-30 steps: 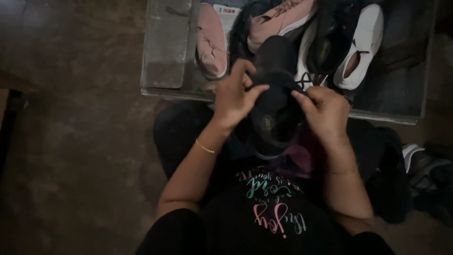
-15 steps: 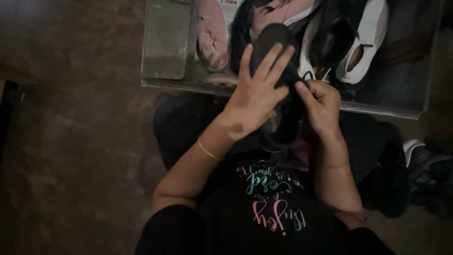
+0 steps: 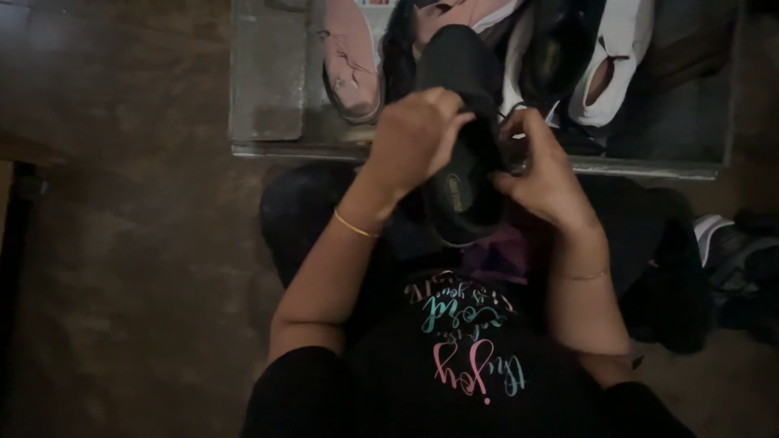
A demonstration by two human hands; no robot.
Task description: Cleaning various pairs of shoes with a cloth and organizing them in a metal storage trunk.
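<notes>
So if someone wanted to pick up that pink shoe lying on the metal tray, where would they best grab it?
Probably across the middle of the pink shoe, coming down from above. It lies flat on the metal tray with its length running away from the person, and its left side faces bare tray. Its right side lies close against the other shoes, so fingers would have to wedge in there.

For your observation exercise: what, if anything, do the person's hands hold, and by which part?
Both hold one black shoe: the left hand on its upper middle, the right hand at its side edge.
</notes>
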